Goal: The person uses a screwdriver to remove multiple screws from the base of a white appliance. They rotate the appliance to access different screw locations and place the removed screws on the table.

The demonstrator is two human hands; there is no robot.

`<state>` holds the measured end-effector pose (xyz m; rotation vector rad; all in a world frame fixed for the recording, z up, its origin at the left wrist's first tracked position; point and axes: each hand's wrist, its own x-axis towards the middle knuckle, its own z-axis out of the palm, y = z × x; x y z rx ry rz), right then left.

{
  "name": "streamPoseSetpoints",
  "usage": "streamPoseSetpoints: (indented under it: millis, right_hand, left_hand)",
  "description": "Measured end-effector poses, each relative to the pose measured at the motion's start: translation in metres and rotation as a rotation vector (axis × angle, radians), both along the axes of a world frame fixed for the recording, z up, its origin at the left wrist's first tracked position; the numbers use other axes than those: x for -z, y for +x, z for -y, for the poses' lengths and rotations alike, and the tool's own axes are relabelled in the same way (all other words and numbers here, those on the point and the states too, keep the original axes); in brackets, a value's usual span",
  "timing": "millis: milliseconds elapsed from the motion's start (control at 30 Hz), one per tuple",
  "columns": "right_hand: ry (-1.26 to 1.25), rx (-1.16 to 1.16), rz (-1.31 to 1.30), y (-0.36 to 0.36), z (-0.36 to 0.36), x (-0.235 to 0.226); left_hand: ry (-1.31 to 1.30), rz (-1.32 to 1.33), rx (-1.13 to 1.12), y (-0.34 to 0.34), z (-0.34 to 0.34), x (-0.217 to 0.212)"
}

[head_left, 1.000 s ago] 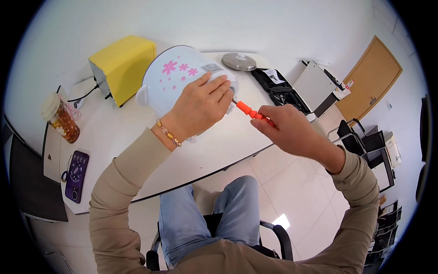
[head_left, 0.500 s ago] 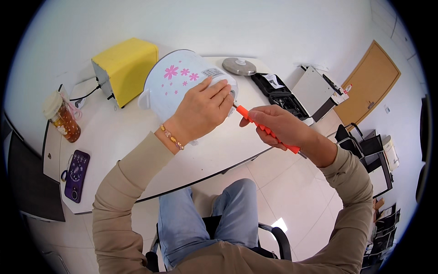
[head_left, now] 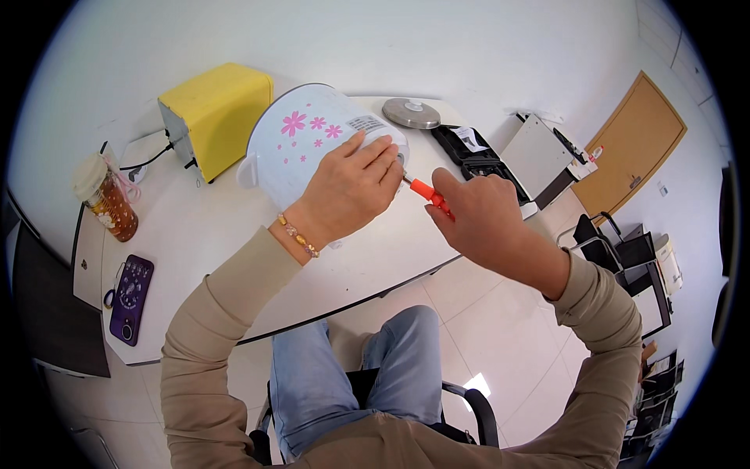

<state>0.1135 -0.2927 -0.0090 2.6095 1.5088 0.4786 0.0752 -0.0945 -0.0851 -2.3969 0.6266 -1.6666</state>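
Observation:
A white electric cooker [head_left: 293, 148] with pink flowers and a printed label lies tipped on its side on the table. Over its right-hand end curves my left hand [head_left: 349, 186], closed on it with the fingers side by side; the thumb is hidden. My right hand [head_left: 491, 223] is wrapped around the orange handle of a screwdriver [head_left: 422, 188]. The metal shaft points at the cooker's base, next to my left fingers, where the tip is hard to make out. Most of the handle is covered by my right hand.
On the white table [head_left: 367, 270], a round lid [head_left: 412, 113] and an open black tool case [head_left: 478, 160] are beyond my hands. At the left stand a yellow box-shaped appliance [head_left: 215, 117] with a cord, a drink cup [head_left: 112, 203] and a purple phone [head_left: 132, 301].
My right hand has rolled over and slid forward along the screwdriver, so its back now shows and less handle is visible. My left hand and the cooker have hardly moved.

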Motion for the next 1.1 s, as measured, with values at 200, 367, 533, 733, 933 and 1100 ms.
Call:
streamPoseSetpoints:
  millis: [200, 367, 533, 733, 933, 1100]
  right_hand:
    - [0.004, 0.041, -0.091, -0.008, -0.003, -0.005]
    - [0.393, 0.135, -1.005, 0.009, 0.004, -0.010]
    - [0.598, 0.211, -1.616, 0.009, 0.015, -0.012]
    - [0.409, 0.223, -1.751, 0.016, 0.018, -0.005]
    - [0.294, 0.231, -1.252, 0.012, 0.010, -0.004]
    - [0.228, 0.002, -0.541, 0.012, 0.012, 0.007]
  left_hand:
    - [-0.030, 0.001, -0.004, 0.000, 0.001, 0.001]
    - [-0.041, -0.005, -0.016, -0.001, 0.001, 0.002]
    - [-0.052, -0.032, -0.046, -0.001, 0.002, 0.002]
    - [-0.055, -0.043, -0.045, 0.000, 0.002, 0.002]
    - [-0.053, -0.022, -0.059, -0.001, 0.002, 0.003]
    - [-0.048, -0.002, -0.056, -0.001, 0.002, 0.004]
